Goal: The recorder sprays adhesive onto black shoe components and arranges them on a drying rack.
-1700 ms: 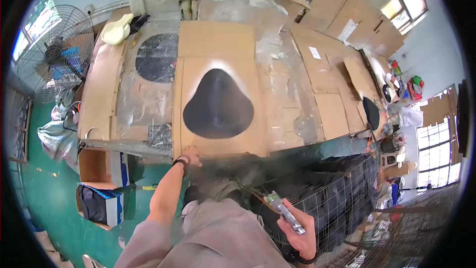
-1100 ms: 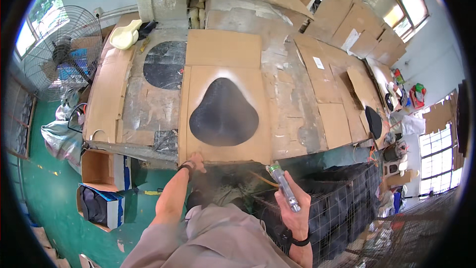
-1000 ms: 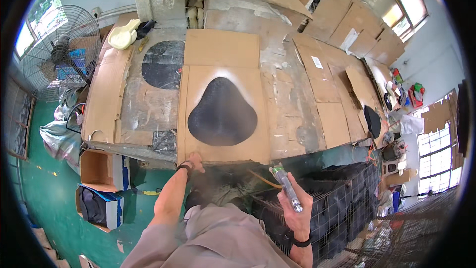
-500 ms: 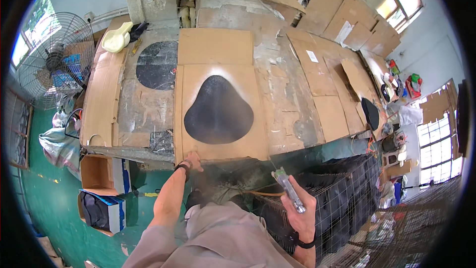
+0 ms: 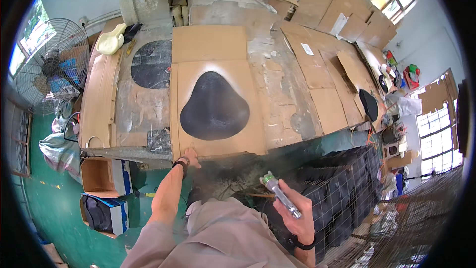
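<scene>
A black, rounded-triangular padded piece lies on a cardboard sheet in front of me, its narrow end pointing away. Whitish spray haze marks the cardboard around its upper edges. My left hand is at the sheet's near edge, the fingers on both sides of that edge. Off the table at the right, my right hand is wrapped round a small metal spray gun with a green part near its nozzle. The nozzle points up and left, apart from the black piece.
A dark round patch and a cream moulded piece are on the table's left side. A fan stands beyond them. Open boxes sit at lower left. A wire rack holding black pieces stands at my right.
My right hand and the spray gun have shifted slightly left and away from the table's edge, relative to the body. My left hand stays at the cardboard edge. The view has shifted a little.
</scene>
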A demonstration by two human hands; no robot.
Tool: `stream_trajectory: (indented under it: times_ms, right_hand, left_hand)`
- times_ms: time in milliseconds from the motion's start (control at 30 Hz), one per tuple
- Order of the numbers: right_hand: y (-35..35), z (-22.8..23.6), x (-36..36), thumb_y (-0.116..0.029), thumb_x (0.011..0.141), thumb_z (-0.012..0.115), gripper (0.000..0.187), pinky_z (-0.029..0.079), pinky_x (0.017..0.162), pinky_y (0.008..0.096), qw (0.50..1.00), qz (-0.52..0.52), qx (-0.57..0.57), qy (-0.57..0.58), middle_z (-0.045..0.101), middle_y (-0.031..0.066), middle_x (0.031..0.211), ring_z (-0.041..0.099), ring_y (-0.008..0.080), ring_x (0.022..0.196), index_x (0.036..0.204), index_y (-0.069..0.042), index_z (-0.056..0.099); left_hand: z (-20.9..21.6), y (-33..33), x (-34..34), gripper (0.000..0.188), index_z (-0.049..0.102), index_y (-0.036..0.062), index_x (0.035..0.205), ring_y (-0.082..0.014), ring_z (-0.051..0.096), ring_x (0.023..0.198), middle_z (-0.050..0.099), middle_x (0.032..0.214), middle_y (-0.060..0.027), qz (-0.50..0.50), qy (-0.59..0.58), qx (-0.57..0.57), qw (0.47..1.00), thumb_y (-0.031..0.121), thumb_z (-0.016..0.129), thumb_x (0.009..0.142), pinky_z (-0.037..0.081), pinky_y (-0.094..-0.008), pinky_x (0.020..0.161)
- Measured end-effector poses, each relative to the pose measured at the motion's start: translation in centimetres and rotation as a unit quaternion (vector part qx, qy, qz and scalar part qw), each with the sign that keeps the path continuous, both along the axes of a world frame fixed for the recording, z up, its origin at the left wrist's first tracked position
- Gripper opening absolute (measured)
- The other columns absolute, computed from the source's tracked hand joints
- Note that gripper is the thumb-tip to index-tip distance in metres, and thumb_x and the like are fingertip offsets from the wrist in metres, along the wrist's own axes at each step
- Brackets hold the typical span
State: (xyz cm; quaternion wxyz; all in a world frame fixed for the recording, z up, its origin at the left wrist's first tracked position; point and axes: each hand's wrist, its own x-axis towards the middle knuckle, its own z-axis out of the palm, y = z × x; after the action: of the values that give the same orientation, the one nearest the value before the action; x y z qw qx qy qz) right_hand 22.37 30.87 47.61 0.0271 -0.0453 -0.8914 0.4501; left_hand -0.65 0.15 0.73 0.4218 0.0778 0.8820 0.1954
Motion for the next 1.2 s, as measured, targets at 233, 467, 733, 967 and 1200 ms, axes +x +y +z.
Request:
stream_trajectory:
  times_ms: [233, 467, 733, 967, 1200]
  right_hand:
    - [0.6, 1.3, 0.0, 0.003, 0.084, 0.08, 0.057, 0.058, 0.082, 0.0345, 0.999, 0.026, 0.032, -0.005, 0.076, 0.0222, 0.109, 0.076, 0.0327, 0.091, 0.139, 0.001, 0.065]
    - [0.9, 1.5, 0.3, 0.006, 0.08, 0.081, 0.062, 0.058, 0.083, 0.0343, 1.0, 0.003, 0.028, 0.012, 0.075, 0.0217, 0.107, 0.076, 0.0332, 0.091, 0.14, 0.002, 0.065]
    - [1.6, 1.4, 1.1, 0.003, 0.084, 0.08, 0.056, 0.055, 0.076, 0.0307, 0.999, -0.029, 0.017, -0.009, 0.075, 0.0178, 0.101, 0.073, 0.0249, 0.084, 0.138, 0.004, 0.065]
    - [1.7, -0.3, 2.9, 0.003, 0.085, 0.08, 0.054, 0.056, 0.082, 0.0293, 0.991, -0.124, -0.032, -0.039, 0.077, 0.0157, 0.106, 0.073, 0.0214, 0.088, 0.137, 0.005, 0.066]
    - [-1.8, -0.4, 1.5, 0.005, 0.081, 0.079, 0.055, 0.057, 0.084, 0.0316, 0.998, -0.064, -0.022, -0.013, 0.076, 0.0223, 0.112, 0.076, 0.0291, 0.093, 0.135, 0.005, 0.067]
  left_hand:
    - [1.2, 0.4, 0.0, 0.085, 0.065, 0.0058, 0.124, -0.0403, 0.049, 0.133, 0.055, 0.133, -0.0206, -0.034, 0.011, -0.031, 0.999, 0.044, 0.101, 0.057, 0.043, -0.0489, 0.114]
    - [1.1, 0.2, 0.3, 0.087, 0.064, 0.0038, 0.123, -0.0408, 0.053, 0.131, 0.058, 0.133, -0.021, -0.008, 0.015, -0.012, 1.0, 0.044, 0.102, 0.056, 0.046, -0.0492, 0.111]
    - [0.8, -0.1, 0.2, 0.085, 0.066, 0.0033, 0.118, -0.04, 0.057, 0.127, 0.062, 0.127, -0.0214, 0.035, 0.001, 0.008, 0.999, 0.042, 0.104, 0.053, 0.049, -0.0487, 0.107]
    - [-0.2, -0.2, 0.6, 0.082, 0.07, 0.0038, 0.123, -0.0418, 0.049, 0.137, 0.058, 0.137, -0.0233, 0.018, 0.011, 0.006, 1.0, 0.041, 0.102, 0.057, 0.044, -0.0487, 0.115]
    - [-0.3, -1.0, 1.0, 0.078, 0.068, 0.0035, 0.119, -0.0383, 0.056, 0.125, 0.06, 0.127, -0.0201, 0.07, 0.023, 0.07, 0.995, 0.037, 0.102, 0.058, 0.048, -0.0464, 0.106]
